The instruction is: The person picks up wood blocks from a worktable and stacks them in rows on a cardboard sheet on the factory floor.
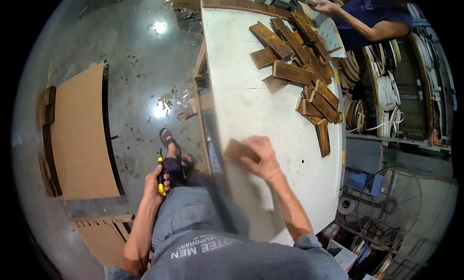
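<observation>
My left hand [158, 179] is closed around a slim yellow-and-black utility knife [161, 176], held upright beside my left thigh. Over the near left part of the white tabletop [237, 106], my right hand [262, 158] grips a short brown wooden board [237, 151] by its right end; both are smeared by motion. Farther up the table lies a loose heap of similar dark brown boards [292, 73], some crossing over others. One board [323, 137] points toward me at the near end of the heap.
A co-worker [372, 19] stands at the far right with hands over the table's far end. Coiled edging strips [386, 89] fill a rack on the right, above a caged fan [389, 205]. A large tan panel [84, 137] stands at left. Scraps [166, 101] litter the floor.
</observation>
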A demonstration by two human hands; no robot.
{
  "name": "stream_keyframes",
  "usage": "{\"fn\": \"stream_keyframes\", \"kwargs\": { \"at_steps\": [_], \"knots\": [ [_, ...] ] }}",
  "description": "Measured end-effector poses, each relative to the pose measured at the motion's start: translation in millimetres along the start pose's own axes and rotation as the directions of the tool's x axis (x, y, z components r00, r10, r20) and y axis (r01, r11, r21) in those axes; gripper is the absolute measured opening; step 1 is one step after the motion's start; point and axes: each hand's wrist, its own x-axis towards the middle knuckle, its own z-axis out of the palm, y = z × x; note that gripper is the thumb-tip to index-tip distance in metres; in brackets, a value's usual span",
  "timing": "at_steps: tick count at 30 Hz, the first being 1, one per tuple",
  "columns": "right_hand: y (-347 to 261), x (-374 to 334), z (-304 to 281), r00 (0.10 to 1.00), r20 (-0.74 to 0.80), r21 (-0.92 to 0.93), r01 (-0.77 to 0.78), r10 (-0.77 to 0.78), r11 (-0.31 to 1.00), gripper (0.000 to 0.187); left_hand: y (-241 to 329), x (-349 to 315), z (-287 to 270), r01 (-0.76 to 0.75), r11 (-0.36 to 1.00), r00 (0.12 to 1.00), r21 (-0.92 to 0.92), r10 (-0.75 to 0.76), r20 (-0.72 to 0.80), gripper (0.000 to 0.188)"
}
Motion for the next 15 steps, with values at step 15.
{"fn": "stream_keyframes", "kwargs": {
  "at_steps": [15],
  "knots": [
    [133.3, 200.2, -126.1, 0.990, 0.096, -0.694, -0.008, 0.103, 0.720, 0.085, 4.3, -34.8, -3.8, -0.238, 0.966, 0.967, 0.105, 0.245, -0.064, 0.023]
  ]
}}
